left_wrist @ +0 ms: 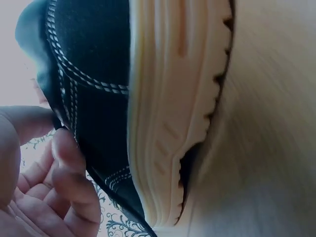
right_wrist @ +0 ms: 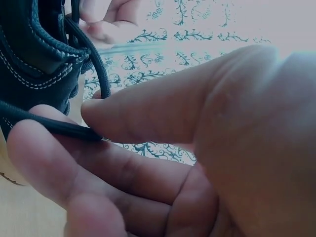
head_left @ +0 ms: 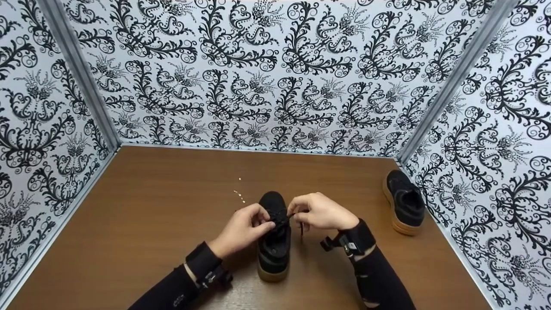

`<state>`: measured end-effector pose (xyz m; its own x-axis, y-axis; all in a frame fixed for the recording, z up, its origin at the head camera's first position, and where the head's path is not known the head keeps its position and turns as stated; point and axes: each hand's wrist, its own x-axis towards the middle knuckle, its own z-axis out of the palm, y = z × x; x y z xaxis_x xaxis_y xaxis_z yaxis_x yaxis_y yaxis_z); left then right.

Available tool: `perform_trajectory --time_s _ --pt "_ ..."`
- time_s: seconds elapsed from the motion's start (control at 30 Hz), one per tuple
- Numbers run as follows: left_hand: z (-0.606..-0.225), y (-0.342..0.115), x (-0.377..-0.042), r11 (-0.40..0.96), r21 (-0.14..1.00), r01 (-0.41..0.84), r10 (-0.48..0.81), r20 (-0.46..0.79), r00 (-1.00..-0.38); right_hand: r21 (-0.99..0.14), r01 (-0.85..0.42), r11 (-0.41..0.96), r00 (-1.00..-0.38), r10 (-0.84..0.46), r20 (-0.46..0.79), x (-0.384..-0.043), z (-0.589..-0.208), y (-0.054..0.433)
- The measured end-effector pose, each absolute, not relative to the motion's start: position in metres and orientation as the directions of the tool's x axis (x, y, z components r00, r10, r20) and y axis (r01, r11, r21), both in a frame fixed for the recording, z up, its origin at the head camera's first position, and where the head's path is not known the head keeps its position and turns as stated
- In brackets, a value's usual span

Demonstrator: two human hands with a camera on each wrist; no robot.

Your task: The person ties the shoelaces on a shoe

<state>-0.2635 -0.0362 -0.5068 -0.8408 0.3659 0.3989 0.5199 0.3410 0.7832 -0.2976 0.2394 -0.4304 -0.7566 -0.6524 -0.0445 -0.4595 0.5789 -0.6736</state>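
Observation:
A black shoe [head_left: 272, 200] with white stitching and a gum-coloured sole [left_wrist: 165, 108] stands upright on the table, toe pointing away from me. My left hand [head_left: 245, 226] is at the laces on its left side, with thumb and index finger pinched together on a black shoelace [left_wrist: 121, 202] in the left wrist view. On the other side, my right hand [head_left: 320, 211] pinches a black lace end [right_wrist: 64, 127] between thumb and fingers. Another stretch of lace loops from the shoe's eyelets behind the right thumb.
A matching black shoe [head_left: 411, 211] stands at the right edge of the brown table [head_left: 172, 185], beside the patterned wall [head_left: 486, 172]. Several small white specks [head_left: 239, 196] lie beyond my left hand. Patterned panels also line the back and left.

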Motion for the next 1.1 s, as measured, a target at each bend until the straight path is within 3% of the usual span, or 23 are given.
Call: perform_trajectory --time_s 0.33,0.77,1.1 --pt "-0.505 -0.038 -0.264 0.394 0.788 0.472 0.367 0.336 -0.868 -0.66 -0.495 0.564 -0.744 -0.668 -0.013 -0.296 -0.432 0.237" --pt "-0.507 -0.035 -0.27 0.236 0.893 0.382 0.345 0.291 -0.892 -0.65 -0.543 0.533 -0.731 -0.68 0.054 -0.298 -0.436 0.229" --pt "-0.507 -0.036 -0.272 0.19 0.914 0.358 0.348 0.278 -0.895 -0.622 -0.557 0.55 -0.766 -0.629 0.13 -0.296 -0.441 0.22"
